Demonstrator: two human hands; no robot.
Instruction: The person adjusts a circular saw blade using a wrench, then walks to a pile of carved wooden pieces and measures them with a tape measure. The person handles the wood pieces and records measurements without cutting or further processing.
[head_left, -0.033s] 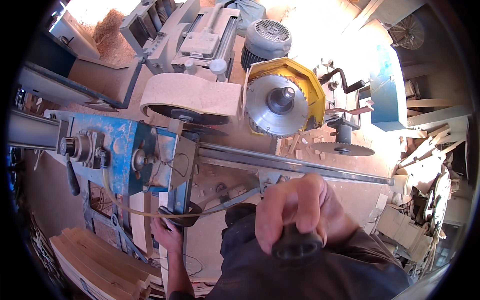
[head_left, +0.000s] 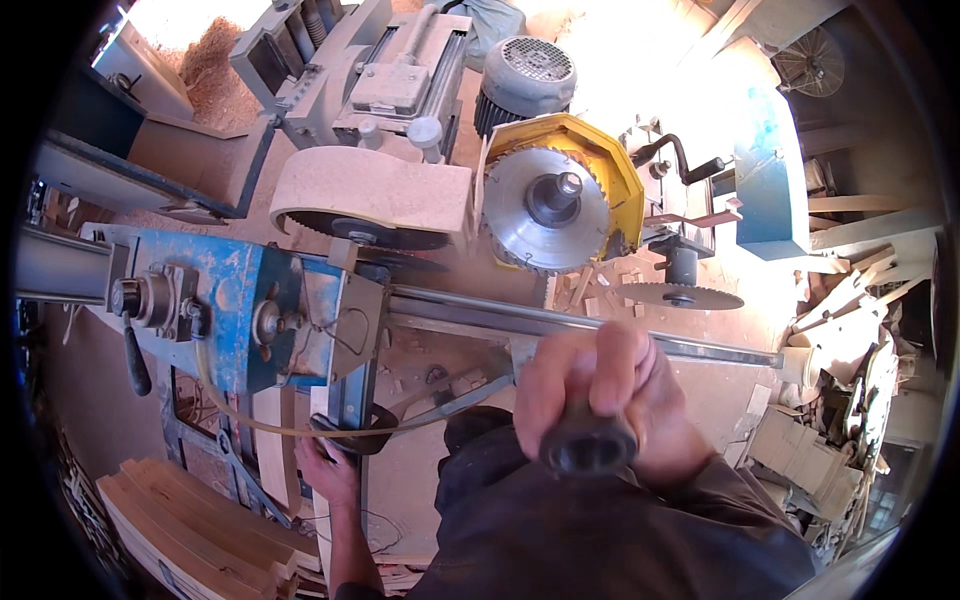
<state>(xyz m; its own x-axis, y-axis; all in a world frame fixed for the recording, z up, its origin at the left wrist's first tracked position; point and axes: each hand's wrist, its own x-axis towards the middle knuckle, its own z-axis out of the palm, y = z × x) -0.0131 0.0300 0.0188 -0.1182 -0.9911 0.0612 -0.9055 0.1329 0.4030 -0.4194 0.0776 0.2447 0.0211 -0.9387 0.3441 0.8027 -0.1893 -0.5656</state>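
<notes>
The black handle [head_left: 588, 445] is sitting low and right of centre, close under the camera, and the right hand [head_left: 600, 400] is wrapping round it, fingers curled tight over the top so only the dark round butt end is showing. Behind the knuckles a long steel rail [head_left: 560, 325] is running across the machine from the blue carriage [head_left: 235, 310] toward the right.

The left hand [head_left: 330, 470] is reaching down at lower left, fingers closing on a dark clamp piece [head_left: 350, 432] at the foot of the carriage; how firmly it is gripping I cannot tell. A thin curved strip [head_left: 255, 418] is bowing just above that hand, and a hanging lever [head_left: 135, 362] is dangling off the carriage's left end.

Further back, a bare toothed saw blade [head_left: 545, 210] is facing up inside a yellow guard [head_left: 600, 150], with a grey motor [head_left: 525, 75] just behind it. To its left a pale wooden hood [head_left: 375, 190] is covering another blade. A smaller loose blade [head_left: 680, 295] is lying flat to the right, amid wood offcuts. Stacked curved boards [head_left: 190, 525] are piling up at lower left, and sawdust is lying over everything.
</notes>
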